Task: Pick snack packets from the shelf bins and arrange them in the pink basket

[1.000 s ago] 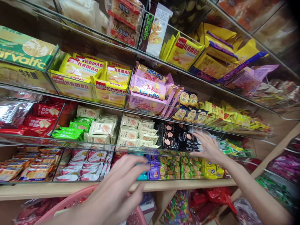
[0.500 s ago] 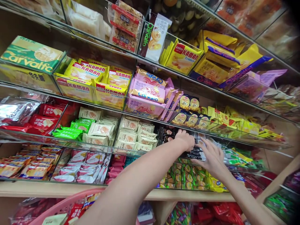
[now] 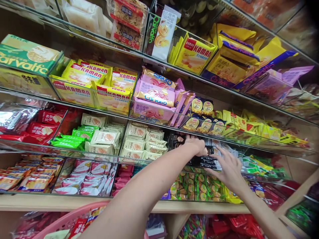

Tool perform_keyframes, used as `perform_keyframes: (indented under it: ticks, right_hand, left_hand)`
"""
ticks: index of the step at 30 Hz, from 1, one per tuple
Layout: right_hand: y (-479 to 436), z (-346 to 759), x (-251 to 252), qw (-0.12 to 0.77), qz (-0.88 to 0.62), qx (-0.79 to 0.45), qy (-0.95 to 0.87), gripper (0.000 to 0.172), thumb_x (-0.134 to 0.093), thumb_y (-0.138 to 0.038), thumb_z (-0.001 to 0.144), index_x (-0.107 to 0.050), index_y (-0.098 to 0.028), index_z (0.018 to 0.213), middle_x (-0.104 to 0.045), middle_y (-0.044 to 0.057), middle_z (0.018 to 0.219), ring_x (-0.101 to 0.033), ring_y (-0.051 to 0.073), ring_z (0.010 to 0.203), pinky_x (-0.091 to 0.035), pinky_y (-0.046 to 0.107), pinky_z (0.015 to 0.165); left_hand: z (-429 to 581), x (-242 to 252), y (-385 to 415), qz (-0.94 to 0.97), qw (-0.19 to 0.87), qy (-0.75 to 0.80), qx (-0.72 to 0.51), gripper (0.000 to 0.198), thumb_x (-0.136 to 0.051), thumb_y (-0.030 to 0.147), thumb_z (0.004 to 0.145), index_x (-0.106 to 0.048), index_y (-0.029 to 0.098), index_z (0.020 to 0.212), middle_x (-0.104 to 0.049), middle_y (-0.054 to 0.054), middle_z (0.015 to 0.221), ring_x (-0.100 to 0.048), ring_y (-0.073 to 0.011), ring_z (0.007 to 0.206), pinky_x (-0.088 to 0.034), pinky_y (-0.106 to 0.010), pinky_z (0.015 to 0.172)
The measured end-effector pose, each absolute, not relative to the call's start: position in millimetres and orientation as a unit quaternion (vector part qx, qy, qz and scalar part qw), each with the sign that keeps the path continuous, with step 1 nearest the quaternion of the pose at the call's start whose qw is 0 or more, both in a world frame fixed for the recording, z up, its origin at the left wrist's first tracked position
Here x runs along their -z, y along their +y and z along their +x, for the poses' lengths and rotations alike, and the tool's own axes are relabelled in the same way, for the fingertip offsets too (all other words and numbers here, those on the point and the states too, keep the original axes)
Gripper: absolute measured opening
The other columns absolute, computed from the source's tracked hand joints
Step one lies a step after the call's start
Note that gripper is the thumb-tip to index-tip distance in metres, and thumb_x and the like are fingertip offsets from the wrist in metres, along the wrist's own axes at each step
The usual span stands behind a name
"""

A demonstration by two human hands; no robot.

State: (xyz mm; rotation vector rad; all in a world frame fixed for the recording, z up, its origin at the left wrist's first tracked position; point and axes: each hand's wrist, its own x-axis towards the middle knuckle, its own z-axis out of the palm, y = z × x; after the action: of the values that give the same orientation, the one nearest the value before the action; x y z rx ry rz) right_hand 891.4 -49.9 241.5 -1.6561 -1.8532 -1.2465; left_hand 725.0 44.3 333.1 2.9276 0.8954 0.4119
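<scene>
Your left hand (image 3: 197, 146): curled among black packets (image 3: 208, 162), grip hidden.
Your right hand (image 3: 229, 169): fingers spread.
Long axis: sideways, toward white packets (image 3: 139, 142).

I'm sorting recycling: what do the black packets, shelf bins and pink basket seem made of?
Black packets: glossy plastic film, likely, crinkled with glints. Shelf bins: clear acrylic or glass, see-through, bright edges. Pink basket: moulded plastic, smooth rim.

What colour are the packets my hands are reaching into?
They are black packets with white lettering; the head view shows them best.
</scene>
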Motion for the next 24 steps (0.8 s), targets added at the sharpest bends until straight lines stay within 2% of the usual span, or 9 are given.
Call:
perform_keyframes:
  ticks: [5, 12, 16, 19, 21, 24]
  right_hand:
    - [-49, 892, -239, 0.188, -0.59, 0.447, -0.645, 0.052, -0.038, -0.065, 0.082, -0.057, -0.022, 0.103, -0.039, 0.016, 0.14, -0.035, 0.036, 0.126, -0.029, 0.051, 0.094]
    - [-49, 892, -240, 0.187, -0.597, 0.443, -0.642, 0.055, -0.036, -0.066, 0.082, -0.058, -0.021, 0.105, -0.038, 0.016, 0.14, -0.036, 0.036, 0.125, -0.03, 0.051, 0.093]
    - [-50, 889, -240, 0.195, -0.599, 0.445, -0.636, 0.054, -0.037, -0.064, 0.082, -0.061, -0.021, 0.103, -0.036, 0.017, 0.141, -0.036, 0.038, 0.125, -0.031, 0.053, 0.091]
    - [-50, 889, -239, 0.199, -0.595, 0.459, -0.629, 0.053, -0.038, -0.063, 0.082, -0.063, -0.019, 0.099, -0.029, 0.019, 0.146, -0.03, 0.04, 0.129, -0.03, 0.054, 0.092]
    - [-49, 892, -238, 0.201, -0.589, 0.468, -0.628, 0.053, -0.038, -0.063, 0.082, -0.064, -0.019, 0.096, -0.025, 0.019, 0.148, -0.028, 0.04, 0.131, -0.03, 0.054, 0.094]
    - [-48, 898, -237, 0.2, -0.575, 0.473, -0.637, 0.055, -0.036, -0.063, 0.082, -0.064, -0.017, 0.094, -0.025, 0.02, 0.147, -0.026, 0.039, 0.133, -0.029, 0.053, 0.097]
  left_hand:
    - [727, -332, 39, 0.946, 0.01, 0.285, -0.154, 0.044, -0.047, 0.04, 0.087, -0.049, 0.013, 0.121, -0.054, -0.012, 0.126, -0.038, -0.0275, 0.127, -0.02, -0.052, 0.108]
    - [728, -332, 34, 0.945, 0.003, 0.278, -0.172, 0.037, -0.048, 0.037, 0.087, -0.056, 0.014, 0.115, -0.055, -0.01, 0.126, -0.038, -0.0274, 0.127, -0.02, -0.051, 0.108]
    - [726, -326, 31, 0.941, -0.016, 0.261, -0.215, 0.033, -0.049, 0.036, 0.087, -0.058, 0.015, 0.111, -0.056, -0.01, 0.122, -0.048, -0.0256, 0.118, -0.029, -0.045, 0.103]
    - [721, -316, 26, 0.932, -0.045, 0.244, -0.263, 0.027, -0.041, 0.024, 0.09, -0.058, 0.013, 0.108, -0.058, -0.01, 0.113, -0.058, -0.0227, 0.103, -0.038, -0.037, 0.094]
    - [715, -311, 22, 0.924, -0.078, 0.222, -0.302, 0.029, -0.034, 0.015, 0.09, -0.056, 0.011, 0.108, -0.056, -0.01, 0.111, -0.06, -0.0226, 0.098, -0.042, -0.034, 0.087]
    - [703, -309, 16, 0.911, -0.13, 0.18, -0.349, 0.031, -0.028, 0.011, 0.091, -0.054, 0.008, 0.108, -0.055, -0.011, 0.107, -0.059, -0.0248, 0.096, -0.043, -0.034, 0.081]
